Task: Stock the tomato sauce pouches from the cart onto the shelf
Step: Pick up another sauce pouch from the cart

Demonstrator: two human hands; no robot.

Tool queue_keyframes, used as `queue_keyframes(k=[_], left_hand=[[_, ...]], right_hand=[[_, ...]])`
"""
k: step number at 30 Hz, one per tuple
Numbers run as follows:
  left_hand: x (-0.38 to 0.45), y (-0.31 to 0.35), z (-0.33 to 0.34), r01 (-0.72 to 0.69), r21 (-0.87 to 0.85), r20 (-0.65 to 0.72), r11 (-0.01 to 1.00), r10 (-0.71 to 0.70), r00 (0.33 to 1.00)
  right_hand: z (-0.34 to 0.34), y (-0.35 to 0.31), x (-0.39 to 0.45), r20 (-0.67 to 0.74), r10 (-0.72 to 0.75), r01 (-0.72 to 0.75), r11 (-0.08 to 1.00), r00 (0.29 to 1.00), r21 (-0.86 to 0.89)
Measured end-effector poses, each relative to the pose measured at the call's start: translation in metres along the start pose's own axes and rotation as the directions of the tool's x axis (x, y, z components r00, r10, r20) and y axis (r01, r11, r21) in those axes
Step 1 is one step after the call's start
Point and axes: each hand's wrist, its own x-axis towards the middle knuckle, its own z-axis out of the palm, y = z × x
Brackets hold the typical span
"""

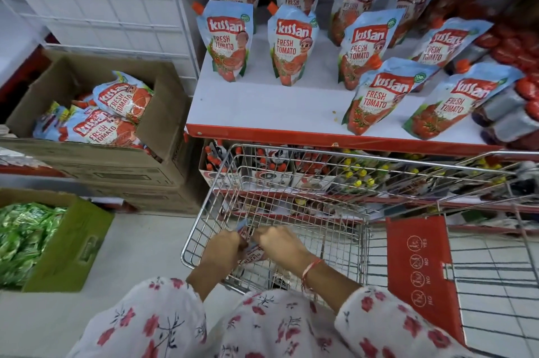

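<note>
Several light-blue and red tomato sauce pouches (287, 47) stand upright in rows on the white shelf (262, 106) with a red front edge. Below it stands the wire cart (291, 182). Inside the cart's near left corner, my left hand (223, 249) and my right hand (280, 244) are both closed on one tomato sauce pouch (252, 254). That pouch is mostly hidden by my fingers; only a corner and some lettering show.
An open cardboard box (163, 112) at the left holds more sauce pouches (122, 101), stacked on other cartons. A green box (75, 241) with green packets sits on the floor. Red-capped bottles (513, 112) crowd the shelf's right end. A red seat flap (420, 276) is in the cart.
</note>
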Motion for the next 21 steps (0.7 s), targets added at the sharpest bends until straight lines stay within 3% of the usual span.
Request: queue_keyframes(k=[5,10,16,21], left_hand=[[-0.002,0.004,-0.020,-0.080,-0.105,-0.101,0.991,0.070,0.992],[-0.003,0.005,-0.058,-0.238,-0.287,-0.280,0.928,0.157,0.947],[-0.011,0.019,-0.123,-0.413,-0.600,-0.433,0.685,0.155,0.888],[-0.010,0.040,-0.184,-0.555,-0.652,-0.574,0.517,0.143,0.807]], right_hand=[[-0.034,0.019,-0.020,-0.178,0.071,-0.057,0.995,0.981,0.082],[-0.078,0.033,-0.043,-0.393,0.123,-0.076,0.988,0.911,0.134],[-0.136,0.047,-0.063,-0.677,0.202,-0.006,0.960,0.708,0.281],[-0.188,0.058,-0.068,-0.816,0.205,0.061,0.958,0.540,0.281]])
